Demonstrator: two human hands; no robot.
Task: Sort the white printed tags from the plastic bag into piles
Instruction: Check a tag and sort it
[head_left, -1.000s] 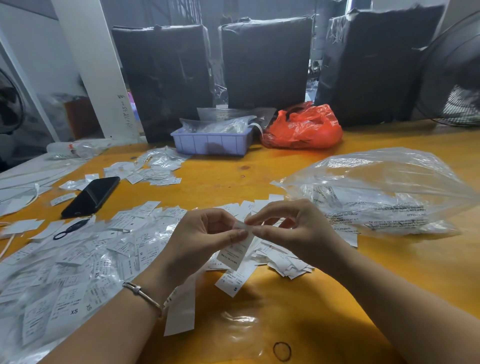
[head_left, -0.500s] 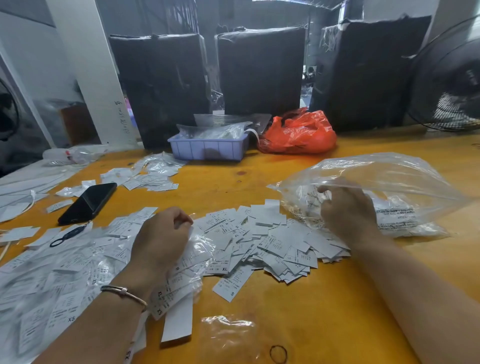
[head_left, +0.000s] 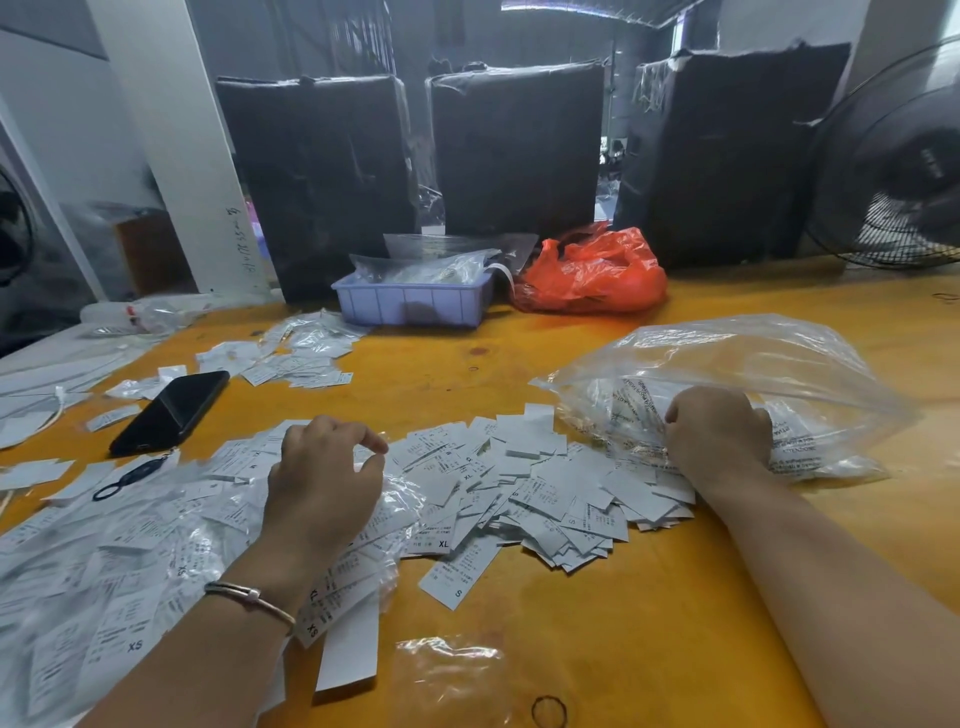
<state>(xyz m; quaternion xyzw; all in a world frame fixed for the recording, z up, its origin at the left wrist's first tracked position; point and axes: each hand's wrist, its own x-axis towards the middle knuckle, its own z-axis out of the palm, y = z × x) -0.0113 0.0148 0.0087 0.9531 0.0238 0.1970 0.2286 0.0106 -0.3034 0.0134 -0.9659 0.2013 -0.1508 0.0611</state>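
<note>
At worktop centre: your right hand (head_left: 719, 434) has moved into the clear plastic bag (head_left: 727, 374), gripping tags; left hand (head_left: 324, 480), loosely curled, now rests on the sorted pile (head_left: 156, 525).

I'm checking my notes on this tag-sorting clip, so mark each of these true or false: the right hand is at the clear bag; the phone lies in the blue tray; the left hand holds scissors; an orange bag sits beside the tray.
1. The right hand is at the clear plastic bag. True.
2. The phone lies in the blue tray. False: it lies on the table, left of the tags.
3. The left hand holds scissors. False: it rests over the tags, no scissors.
4. An orange bag sits beside the tray. True.
</note>
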